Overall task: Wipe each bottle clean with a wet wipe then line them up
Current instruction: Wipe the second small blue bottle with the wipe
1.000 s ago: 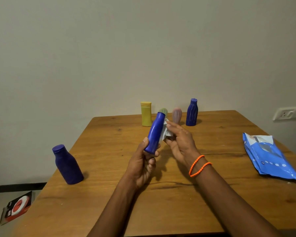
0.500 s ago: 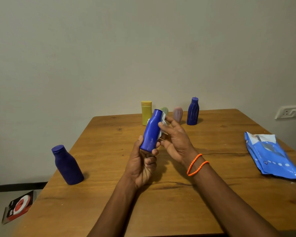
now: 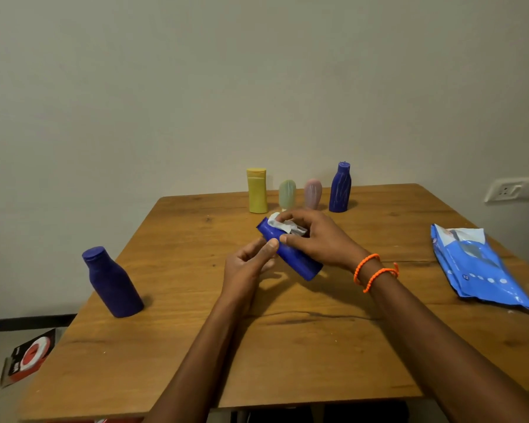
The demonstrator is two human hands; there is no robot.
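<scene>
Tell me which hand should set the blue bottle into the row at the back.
Probably the right hand: it grips the blue bottle with the wipe, nearest the row's dark blue bottle. The left hand only touches it.

One head-worn view looks forward and down across the worktop [image 3: 287, 346], close above both grips, facing the wall [image 3: 257, 87] beyond them.
</scene>
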